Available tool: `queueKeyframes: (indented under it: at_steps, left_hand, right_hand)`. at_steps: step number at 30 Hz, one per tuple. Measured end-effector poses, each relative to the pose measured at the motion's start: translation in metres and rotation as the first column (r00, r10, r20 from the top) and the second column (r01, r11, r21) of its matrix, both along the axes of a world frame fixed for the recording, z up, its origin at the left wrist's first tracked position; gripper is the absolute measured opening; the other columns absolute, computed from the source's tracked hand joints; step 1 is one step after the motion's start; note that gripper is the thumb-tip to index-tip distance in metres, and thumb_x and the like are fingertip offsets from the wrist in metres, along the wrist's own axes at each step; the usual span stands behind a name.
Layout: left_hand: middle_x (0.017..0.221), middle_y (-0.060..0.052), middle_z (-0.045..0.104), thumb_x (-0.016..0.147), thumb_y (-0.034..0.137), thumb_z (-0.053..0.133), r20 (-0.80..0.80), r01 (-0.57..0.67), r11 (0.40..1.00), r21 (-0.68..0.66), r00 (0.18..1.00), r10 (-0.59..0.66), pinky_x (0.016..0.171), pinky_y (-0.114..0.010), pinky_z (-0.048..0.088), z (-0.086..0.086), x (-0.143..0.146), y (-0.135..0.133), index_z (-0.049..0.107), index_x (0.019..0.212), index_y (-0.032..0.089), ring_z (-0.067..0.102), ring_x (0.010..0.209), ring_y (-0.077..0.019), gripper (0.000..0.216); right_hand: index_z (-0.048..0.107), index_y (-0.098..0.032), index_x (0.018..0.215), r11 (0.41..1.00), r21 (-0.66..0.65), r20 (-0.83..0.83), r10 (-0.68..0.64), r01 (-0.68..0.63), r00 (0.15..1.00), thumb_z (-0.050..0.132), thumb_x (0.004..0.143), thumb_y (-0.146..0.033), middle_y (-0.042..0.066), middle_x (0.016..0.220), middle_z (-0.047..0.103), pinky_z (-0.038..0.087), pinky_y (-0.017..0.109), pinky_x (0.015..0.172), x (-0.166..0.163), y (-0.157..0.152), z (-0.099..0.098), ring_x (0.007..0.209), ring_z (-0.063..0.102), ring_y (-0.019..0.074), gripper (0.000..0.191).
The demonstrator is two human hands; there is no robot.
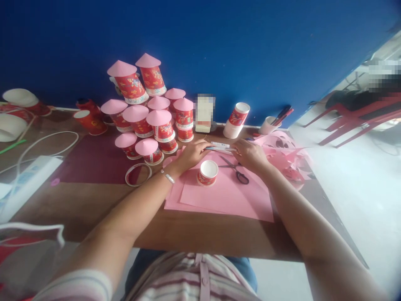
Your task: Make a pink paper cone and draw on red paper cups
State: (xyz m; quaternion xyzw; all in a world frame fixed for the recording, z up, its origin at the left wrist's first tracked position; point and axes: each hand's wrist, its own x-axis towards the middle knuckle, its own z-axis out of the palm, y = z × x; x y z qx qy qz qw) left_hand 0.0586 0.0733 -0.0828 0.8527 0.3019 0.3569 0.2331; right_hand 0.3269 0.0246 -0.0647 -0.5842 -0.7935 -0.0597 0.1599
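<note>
A thin pale blue-and-white stick (221,149) spans the gap between my two hands; its exact kind is unclear. My left hand (194,153) is closed on one end, fingers pinched. At the other end my right hand (250,154) is closed too, its fingertips partly hidden. Just behind the stick lies a white tube with a printed label (220,144). Nearer to me, a short red patterned paper cup piece (207,174) with a white inside stands on pink paper sheets (225,200). Black-handled scissors (242,177) rest open on the sheets, below my right hand.
Several red cups with pink paper cones (159,118) stand grouped at left, near a white ring (138,174). Behind are a phone (204,112), stacked cups (237,121) and a pen cup (270,125). Pink scraps (285,156) lie right; a power strip (31,184) and cables lie left.
</note>
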Motion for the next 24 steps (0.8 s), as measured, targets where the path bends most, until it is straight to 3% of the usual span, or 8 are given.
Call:
queueKeyframes:
  at_steps: [2, 4, 6, 9, 10, 15, 20, 24]
  left_hand:
    - [0.113, -0.009, 0.078, 0.100, 0.033, 0.061, -0.029, -0.029, 1.000, 0.000, 0.999, 0.029, 0.091, -0.034, 0.058, 0.003, -0.001, -0.001, 0.075, 0.116, 0.019, 0.073, 0.103, -0.0202, 0.025]
    - [0.113, -0.009, 0.079, 0.098, 0.033, 0.065, -0.031, -0.086, 0.995, -0.051, 0.996, 0.085, 0.088, -0.032, 0.058, 0.006, -0.001, -0.002, 0.073, 0.120, 0.019, 0.074, 0.099, -0.0197, 0.027]
    - [0.111, -0.008, 0.080, 0.095, 0.035, 0.069, -0.031, -0.117, 0.987, -0.106, 0.993, 0.115, 0.083, -0.030, 0.058, 0.009, 0.000, -0.003, 0.073, 0.119, 0.019, 0.074, 0.093, -0.0187, 0.028]
    - [0.106, -0.006, 0.081, 0.095, 0.037, 0.070, -0.040, -0.076, 0.990, -0.121, 0.997, 0.071, 0.081, -0.030, 0.057, 0.011, 0.001, -0.005, 0.076, 0.110, 0.020, 0.073, 0.090, -0.0179, 0.023]
    - [0.105, -0.005, 0.081, 0.095, 0.037, 0.070, -0.045, -0.061, 0.991, -0.118, 0.997, 0.056, 0.081, -0.030, 0.057, 0.010, 0.002, -0.006, 0.076, 0.108, 0.020, 0.073, 0.089, -0.0179, 0.022]
    - [0.100, -0.006, 0.082, 0.095, 0.034, 0.069, -0.086, -0.076, 0.995, -0.059, 0.994, 0.071, 0.080, -0.031, 0.056, 0.003, 0.003, -0.004, 0.077, 0.105, 0.020, 0.073, 0.085, -0.0184, 0.019]
    - [0.102, -0.006, 0.080, 0.098, 0.036, 0.063, -0.158, -0.115, 0.993, -0.003, 0.981, 0.113, 0.083, -0.034, 0.056, -0.001, -0.003, 0.002, 0.077, 0.107, 0.021, 0.072, 0.089, -0.0203, 0.022]
    - [0.112, -0.009, 0.073, 0.097, 0.034, 0.064, -0.282, -0.078, 0.997, 0.008, 0.956, 0.077, 0.084, -0.036, 0.057, -0.003, 0.001, 0.004, 0.078, 0.104, 0.020, 0.070, 0.097, -0.0226, 0.021]
  right_hand:
    - [0.076, -0.021, 0.097, 0.999, -0.050, -0.234, 0.002, -0.014, 0.972, 0.065, 0.089, -0.025, 0.008, 0.100, 0.076, 0.046, 0.032, 0.067, -0.001, 0.000, 0.001, 0.081, 0.066, 0.0213, 0.014]
    - [0.074, -0.021, 0.094, 0.989, -0.138, -0.568, -0.037, -0.051, 0.822, 0.071, 0.085, -0.031, 0.004, 0.083, 0.073, 0.046, 0.030, 0.061, -0.004, 0.000, 0.001, 0.069, 0.062, 0.0175, 0.014]
    - [0.074, -0.021, 0.097, 0.961, -0.236, -0.845, -0.130, -0.145, 0.518, 0.077, 0.081, -0.041, -0.001, 0.066, 0.064, 0.041, 0.027, 0.052, -0.012, -0.002, -0.002, 0.056, 0.054, 0.0138, 0.026]
    - [0.072, -0.020, 0.092, 0.927, -0.235, -0.971, -0.235, -0.292, 0.034, 0.090, 0.069, -0.049, -0.005, 0.058, 0.054, 0.036, 0.025, 0.046, -0.030, -0.005, -0.010, 0.050, 0.045, 0.0098, 0.041]
    - [0.071, -0.020, 0.088, 0.928, -0.226, -0.970, -0.243, -0.295, -0.023, 0.091, 0.068, -0.053, -0.006, 0.058, 0.053, 0.035, 0.024, 0.045, -0.034, -0.006, -0.013, 0.050, 0.045, 0.0088, 0.043]
    - [0.065, -0.022, 0.082, 0.960, -0.189, -0.967, -0.218, -0.205, -0.133, 0.089, 0.071, -0.058, -0.006, 0.060, 0.053, 0.038, 0.021, 0.044, -0.034, -0.002, -0.021, 0.050, 0.047, 0.0077, 0.045]
    - [0.057, -0.025, 0.080, 0.981, -0.132, -0.915, -0.177, -0.146, -0.362, 0.081, 0.083, -0.056, -0.009, 0.061, 0.051, 0.062, 0.030, 0.065, -0.014, 0.002, -0.011, 0.051, 0.051, 0.0093, 0.040]
    - [0.057, -0.024, 0.077, 0.945, -0.152, -0.914, -0.246, -0.290, -0.322, 0.079, 0.086, -0.054, -0.007, 0.063, 0.054, 0.065, 0.035, 0.077, -0.024, -0.002, -0.011, 0.060, 0.057, 0.0117, 0.038]
